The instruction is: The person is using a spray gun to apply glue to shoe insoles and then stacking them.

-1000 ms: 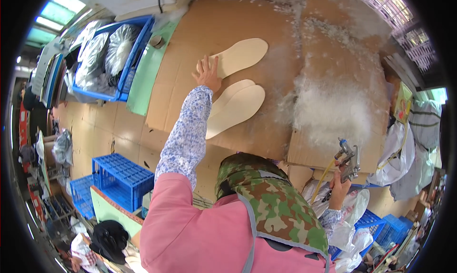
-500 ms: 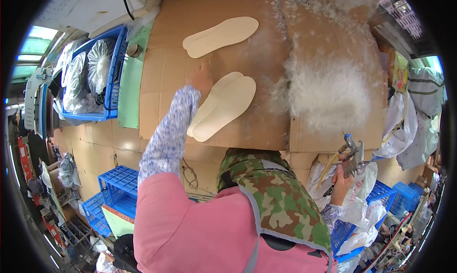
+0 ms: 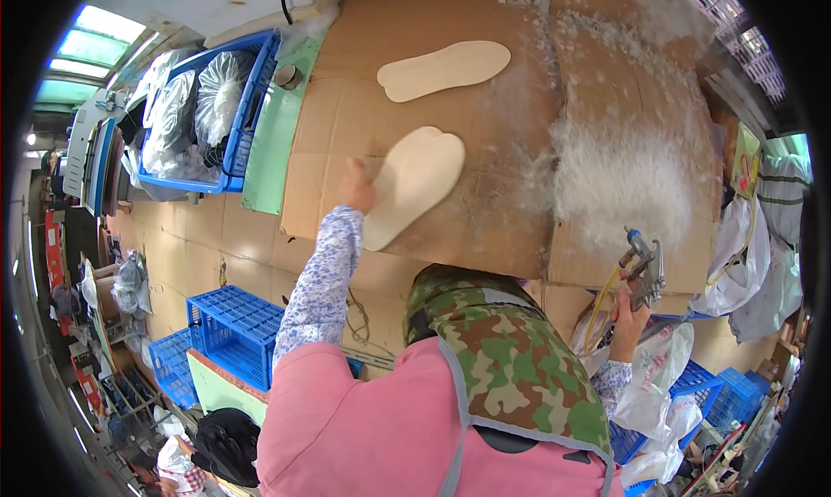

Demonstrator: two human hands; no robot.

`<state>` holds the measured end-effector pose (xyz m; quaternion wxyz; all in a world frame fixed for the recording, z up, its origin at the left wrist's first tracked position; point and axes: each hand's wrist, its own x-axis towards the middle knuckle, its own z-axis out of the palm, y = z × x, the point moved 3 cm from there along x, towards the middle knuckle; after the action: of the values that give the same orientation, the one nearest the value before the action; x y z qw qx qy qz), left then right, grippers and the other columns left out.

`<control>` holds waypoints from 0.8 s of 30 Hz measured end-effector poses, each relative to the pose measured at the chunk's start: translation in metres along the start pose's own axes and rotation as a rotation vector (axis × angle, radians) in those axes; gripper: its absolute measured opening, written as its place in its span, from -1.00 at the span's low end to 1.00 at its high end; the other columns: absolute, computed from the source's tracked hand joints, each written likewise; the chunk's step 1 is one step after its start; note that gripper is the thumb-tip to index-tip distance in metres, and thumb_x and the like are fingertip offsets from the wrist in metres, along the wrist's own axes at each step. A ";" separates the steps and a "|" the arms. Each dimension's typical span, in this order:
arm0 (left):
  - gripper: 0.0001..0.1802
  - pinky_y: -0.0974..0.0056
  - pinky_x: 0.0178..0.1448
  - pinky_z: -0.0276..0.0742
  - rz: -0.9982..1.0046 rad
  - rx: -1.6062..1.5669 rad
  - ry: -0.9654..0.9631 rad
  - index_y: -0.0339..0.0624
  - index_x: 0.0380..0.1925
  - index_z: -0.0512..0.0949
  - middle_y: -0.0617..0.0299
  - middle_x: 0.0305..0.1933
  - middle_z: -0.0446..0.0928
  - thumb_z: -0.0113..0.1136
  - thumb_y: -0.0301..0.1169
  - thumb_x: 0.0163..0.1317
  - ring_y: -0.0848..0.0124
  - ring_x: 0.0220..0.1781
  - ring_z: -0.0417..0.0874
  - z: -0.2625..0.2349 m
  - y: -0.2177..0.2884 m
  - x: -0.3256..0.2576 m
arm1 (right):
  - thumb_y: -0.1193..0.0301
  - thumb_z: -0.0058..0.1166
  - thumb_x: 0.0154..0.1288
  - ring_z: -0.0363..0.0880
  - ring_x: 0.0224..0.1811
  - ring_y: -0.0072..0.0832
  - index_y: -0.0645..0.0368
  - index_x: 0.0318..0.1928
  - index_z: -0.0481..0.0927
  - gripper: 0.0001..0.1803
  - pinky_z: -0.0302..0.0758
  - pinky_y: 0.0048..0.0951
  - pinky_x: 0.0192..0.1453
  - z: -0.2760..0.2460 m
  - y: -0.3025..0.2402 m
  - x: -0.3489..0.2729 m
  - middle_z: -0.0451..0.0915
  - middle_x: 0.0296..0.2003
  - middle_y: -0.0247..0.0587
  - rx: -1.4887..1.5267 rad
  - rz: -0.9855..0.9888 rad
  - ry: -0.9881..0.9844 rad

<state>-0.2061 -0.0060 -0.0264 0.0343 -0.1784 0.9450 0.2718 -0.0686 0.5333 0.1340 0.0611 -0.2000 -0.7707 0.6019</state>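
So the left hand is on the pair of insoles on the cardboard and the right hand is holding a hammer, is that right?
Not a hammer: the head view shows the right hand holding a spray gun. The left hand is on the pair of insoles on the cardboard.

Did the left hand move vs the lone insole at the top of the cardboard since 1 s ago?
Yes. The left hand was just below the lone insole; now it sits farther from it, toward the person, at the near end of the insole pair.

Left hand (image 3: 357,185) drew back from between the 2 insole stacks to the near stack (image 3: 414,183) heel. Spray gun (image 3: 642,267) unchanged.
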 end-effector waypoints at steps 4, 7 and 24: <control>-0.57 -0.06 0.00 0.42 -0.105 -0.044 0.107 -0.19 -0.01 0.29 -0.19 -0.17 0.53 -0.08 -0.61 0.04 -0.10 -0.05 0.52 -0.045 -0.059 0.019 | 0.48 -0.04 0.32 0.15 -0.68 -0.82 0.36 0.10 0.38 -0.63 0.09 -0.71 -0.65 -0.003 0.004 0.000 0.57 -0.09 -0.32 -0.012 0.002 0.009; -0.52 -0.03 0.02 0.42 -0.101 -0.014 0.143 -0.14 0.03 0.31 -0.14 -0.08 0.50 -0.04 -0.61 0.02 -0.06 0.00 0.49 -0.070 -0.037 0.033 | 0.56 -0.07 0.31 0.17 -0.67 -0.81 0.31 0.21 0.29 -0.54 0.13 -0.71 -0.67 -0.012 0.018 0.001 0.54 -0.01 -0.23 -0.017 0.017 -0.006; -0.47 0.03 0.04 0.48 0.653 0.800 -0.010 -0.26 0.13 0.33 -0.11 -0.05 0.50 0.06 -0.39 0.10 0.10 -0.03 0.55 0.004 0.091 0.249 | 0.52 0.00 0.27 0.22 -0.68 -0.76 0.27 0.14 0.39 -0.58 0.16 -0.63 -0.66 -0.042 0.000 -0.013 0.56 -0.21 -0.35 -0.021 0.136 0.198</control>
<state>-0.4714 -0.0120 -0.0247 0.0179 0.1543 0.9813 -0.1133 -0.0422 0.5663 0.1472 0.0938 -0.3108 -0.7519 0.5737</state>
